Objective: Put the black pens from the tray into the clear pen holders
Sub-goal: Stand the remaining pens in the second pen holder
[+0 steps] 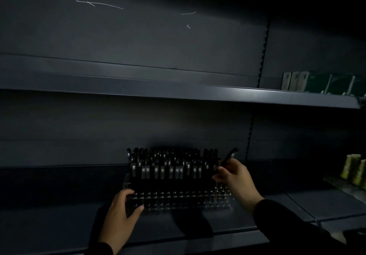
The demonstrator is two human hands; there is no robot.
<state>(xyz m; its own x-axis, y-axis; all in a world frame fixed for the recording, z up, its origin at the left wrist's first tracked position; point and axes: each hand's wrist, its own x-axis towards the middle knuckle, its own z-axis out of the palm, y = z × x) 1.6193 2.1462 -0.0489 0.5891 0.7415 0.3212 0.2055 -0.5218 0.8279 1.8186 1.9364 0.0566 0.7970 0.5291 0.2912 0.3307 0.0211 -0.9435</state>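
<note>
Lower shelf (59, 225): dark painted metal by the look, matt, smooth. Upper shelf (178, 94) same finish, front lip catches a soft sheen. Back panel (138, 36) matt dark, with a few thin pale scratches (99, 4). Pen holder (188, 201): clear plastic, glossy, small highlights across its grid. Black pens (170, 165): dark plastic, shiny clips that look metallic. Right sleeve (287, 227): black cloth, matt. Green rolls (354, 168) far right: rough-looking, material unclear.
</note>
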